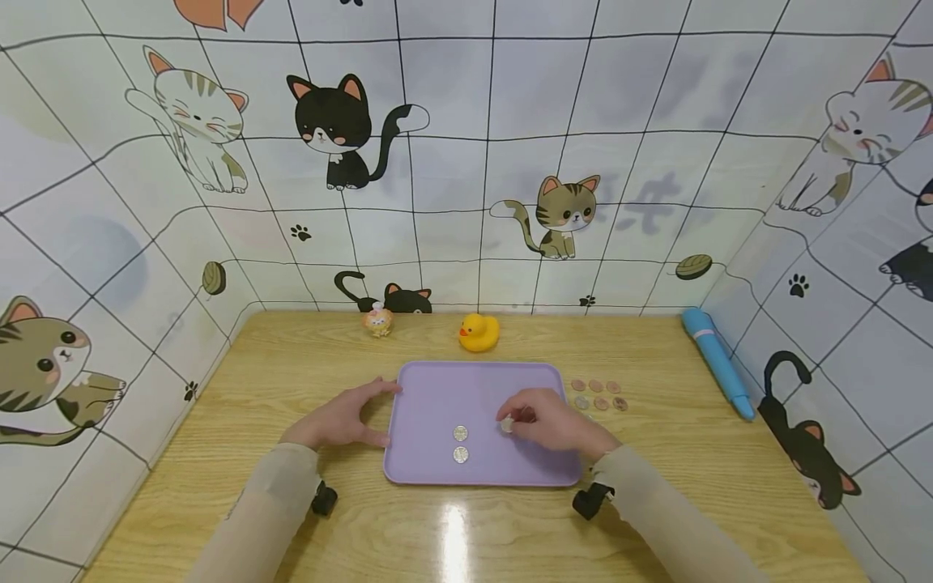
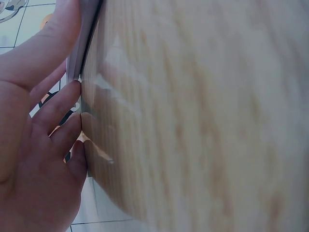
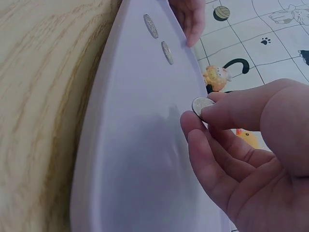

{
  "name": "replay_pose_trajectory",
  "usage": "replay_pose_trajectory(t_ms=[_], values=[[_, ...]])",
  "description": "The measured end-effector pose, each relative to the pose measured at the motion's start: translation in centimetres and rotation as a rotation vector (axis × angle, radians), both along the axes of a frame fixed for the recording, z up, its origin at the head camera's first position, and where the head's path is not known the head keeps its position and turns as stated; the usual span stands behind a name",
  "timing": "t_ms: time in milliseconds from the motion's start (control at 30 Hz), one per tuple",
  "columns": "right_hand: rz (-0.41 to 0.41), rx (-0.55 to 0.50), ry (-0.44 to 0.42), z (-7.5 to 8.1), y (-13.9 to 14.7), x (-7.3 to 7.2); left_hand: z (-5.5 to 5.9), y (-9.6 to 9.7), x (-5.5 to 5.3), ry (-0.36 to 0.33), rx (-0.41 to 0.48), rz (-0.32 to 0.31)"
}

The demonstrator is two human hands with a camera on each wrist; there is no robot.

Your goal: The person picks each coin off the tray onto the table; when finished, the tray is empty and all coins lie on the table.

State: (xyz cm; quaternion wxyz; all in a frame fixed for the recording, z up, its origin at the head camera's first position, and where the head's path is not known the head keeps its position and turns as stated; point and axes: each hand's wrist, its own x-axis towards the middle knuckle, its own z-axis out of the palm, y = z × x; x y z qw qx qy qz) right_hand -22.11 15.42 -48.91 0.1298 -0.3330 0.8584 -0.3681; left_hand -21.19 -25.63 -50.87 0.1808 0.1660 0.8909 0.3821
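Observation:
Between the thumb and fingers of my right hand [image 1: 550, 419], a silver coin [image 3: 202, 106] is pinched above the purple tray [image 1: 477, 380]. Two more silver coins lie flat on the tray, one coin [image 1: 460, 433] just behind the other coin [image 1: 461, 455]. At the tray's left edge is my left hand [image 1: 346, 414], thumb and fingers spread, with fingertips right at the rim. In the left wrist view, the left hand's fingers [image 2: 65, 104] reach along the tabletop beside the tray's side.
Several copper coins [image 1: 595, 386] and a silver coin [image 1: 581, 402] lie right of the tray. Behind it stand a yellow rubber duck [image 1: 479, 333] and a small figurine [image 1: 378, 321]. A blue pen-like tube [image 1: 717, 363] lies at the right, near the cat-print wall covering [image 1: 452, 162].

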Motion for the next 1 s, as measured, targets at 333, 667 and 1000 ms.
replay_pose_trajectory(t_ms=[333, 667, 1000], values=[[-0.024, -0.056, -0.025, 0.6, 1.8, 0.0, -0.1, 0.0, -0.1, 0.008, 0.0, 0.002], [-0.115, -0.102, -0.034, 1.1, 4.7, 0.2, -0.1, 0.0, 0.0, 0.006, 0.002, -0.002], [-0.185, -0.125, -0.069, 1.1, 7.5, 0.4, 0.1, 0.0, 0.1, 0.019, -0.008, -0.008]])
